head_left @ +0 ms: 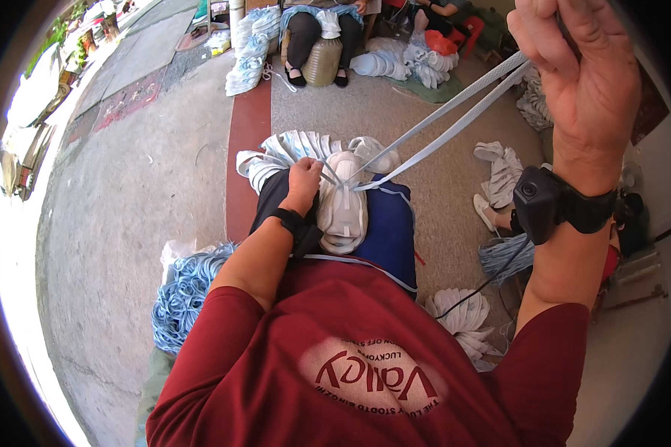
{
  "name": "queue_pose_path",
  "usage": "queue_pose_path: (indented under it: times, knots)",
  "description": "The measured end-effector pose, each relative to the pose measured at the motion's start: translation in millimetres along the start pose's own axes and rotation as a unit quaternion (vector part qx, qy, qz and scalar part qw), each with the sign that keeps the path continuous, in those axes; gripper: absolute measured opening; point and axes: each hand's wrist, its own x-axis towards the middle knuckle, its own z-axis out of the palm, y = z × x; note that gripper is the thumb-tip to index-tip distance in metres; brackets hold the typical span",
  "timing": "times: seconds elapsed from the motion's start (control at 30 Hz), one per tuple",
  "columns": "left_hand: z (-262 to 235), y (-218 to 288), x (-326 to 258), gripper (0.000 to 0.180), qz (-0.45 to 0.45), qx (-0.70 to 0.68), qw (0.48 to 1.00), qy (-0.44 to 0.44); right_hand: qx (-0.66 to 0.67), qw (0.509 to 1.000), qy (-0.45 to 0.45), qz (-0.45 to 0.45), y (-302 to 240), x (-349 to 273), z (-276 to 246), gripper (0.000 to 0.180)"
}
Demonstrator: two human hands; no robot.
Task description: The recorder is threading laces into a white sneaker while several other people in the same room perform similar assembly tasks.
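Observation:
A white shoe upper (344, 216) lies lengthwise on my lap, partly over a dark blue cloth (392, 238). Two pale shoelace strands (455, 125) run taut from its eyelets up to the far right. My right hand (585, 74), raised high at the upper right, pinches their ends with closed fingers. Beside the upper's left edge, my left hand (304, 182) is closed on a short greyish lace length near the eyelets. Its fingertips are partly hidden. More white shoe uppers (294, 149) lie stacked just beyond my knees.
Tangled light blue laces (190, 298) are heaped at my left. White uppers (462, 316) lie at my right, with another pile (499, 175) farther out. Ahead, a seated person (313, 41) has a woven sack (322, 63) between the legs. A cable (492, 279) hangs from my right wrist camera.

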Motion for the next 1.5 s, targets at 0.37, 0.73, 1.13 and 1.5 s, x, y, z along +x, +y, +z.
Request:
queue_pose_path:
  times: [0.37, 0.73, 1.13, 1.5]
  knots:
    - [-19, 22, -8, 0.008, -0.158, -0.444, 0.877, 0.099, 0.015, 0.999, 0.036, 0.025, 4, 3, -8, 0.025]
    - [-39, 20, -10, 0.005, -0.055, -0.356, 0.927, 0.101, 0.080, 0.997, -0.021, 0.010, 2, 13, 6, 0.027]
    - [22, 55, -75, 0.035, 0.258, 0.135, 0.902, -0.317, 0.091, 0.990, -0.076, 0.079, -2, 26, 53, 0.028]
    - [10, 30, -72, 0.036, 0.389, 0.306, 0.743, -0.451, -0.006, 0.795, 0.015, 0.606, 233, -213, 24, 0.024]
